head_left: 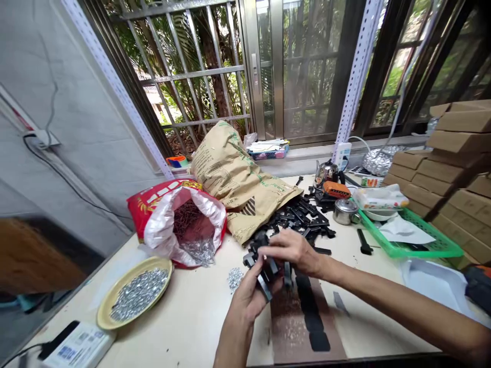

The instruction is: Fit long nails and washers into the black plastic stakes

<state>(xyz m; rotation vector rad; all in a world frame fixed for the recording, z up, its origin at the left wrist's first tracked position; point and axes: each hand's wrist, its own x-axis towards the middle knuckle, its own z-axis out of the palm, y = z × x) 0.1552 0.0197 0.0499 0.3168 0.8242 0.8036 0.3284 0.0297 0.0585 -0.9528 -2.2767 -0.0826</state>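
Observation:
In the head view, my left hand (251, 296) is closed from below around a cluster of black plastic parts (270, 268) with grey edges. My right hand (294, 251) reaches over them from the right, its fingers bent onto the cluster. The fingers partly hide how the parts fit together. Beyond my hands spreads a heap of similar black parts (307, 217). Left of them lies a small pile of shiny metal pieces (235, 278). Under my right wrist, a brown board (286, 332) carries a row of black pads (314, 319).
A yellow dish (103, 312) of metal pieces stands left, beside a red-and-white sack (161, 220) of reddish-brown pieces. A paper sack (230, 179) leans behind. On the right are a metal cup (345, 211), a green tray (422, 250), a pale tray (433, 283) and stacked boxes (460, 204).

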